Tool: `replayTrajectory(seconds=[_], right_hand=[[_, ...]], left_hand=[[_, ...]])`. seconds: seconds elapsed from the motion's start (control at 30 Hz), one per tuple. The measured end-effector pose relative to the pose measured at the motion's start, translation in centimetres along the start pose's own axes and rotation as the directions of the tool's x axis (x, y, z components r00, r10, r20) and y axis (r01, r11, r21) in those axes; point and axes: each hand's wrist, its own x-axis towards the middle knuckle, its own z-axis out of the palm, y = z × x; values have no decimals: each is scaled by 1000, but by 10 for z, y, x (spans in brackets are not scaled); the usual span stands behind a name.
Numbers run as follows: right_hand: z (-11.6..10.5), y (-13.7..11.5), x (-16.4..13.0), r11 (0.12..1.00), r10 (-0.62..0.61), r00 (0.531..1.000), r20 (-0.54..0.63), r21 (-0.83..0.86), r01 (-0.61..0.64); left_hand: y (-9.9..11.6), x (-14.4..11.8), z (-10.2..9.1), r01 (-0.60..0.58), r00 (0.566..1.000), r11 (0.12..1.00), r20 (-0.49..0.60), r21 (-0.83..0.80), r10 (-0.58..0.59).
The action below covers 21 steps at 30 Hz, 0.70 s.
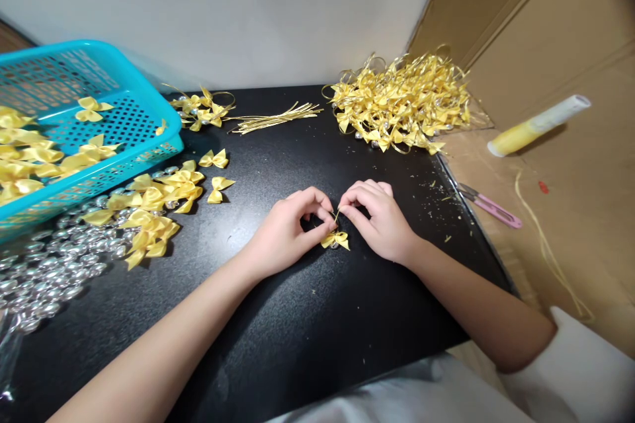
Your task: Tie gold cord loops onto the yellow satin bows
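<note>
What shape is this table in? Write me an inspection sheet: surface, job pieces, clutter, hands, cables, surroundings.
Surface: black table, scraps near its right edge.
Job pieces: yellow bow at the fingertips; bows in and beside blue basket; silver beads; gold strips; pile of looped bows.
Clutter: pink-handled tool, string, beside table's right edge.
Hands: right hand pinches thin strand; left hand at its lower end.
Cables: nothing seen.
Surroundings: white wall, cardboard, tube.

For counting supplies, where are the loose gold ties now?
In the head view, the gold ties lie beyond the left hand, left of the large yellow bow pile.
</note>
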Motion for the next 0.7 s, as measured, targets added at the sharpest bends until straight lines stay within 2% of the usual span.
replayTrajectory(seconds=[0.33, 0.57, 0.7], right_hand=[[1, 0, 1, 1000, 12, 1000, 4, -4, -12], [-1, 0, 1, 999, 28, 999, 20, 16, -28], [-1, -1, 1, 999, 10, 999, 33, 38, -11]], left_hand=[[3, 0, 1, -29, 1000, 998, 9, 60, 29], [-2, 0, 1, -13, 1000, 999, -3, 40, 14], [-4, 0, 0, -20, 1000, 999, 14, -27, 21]])
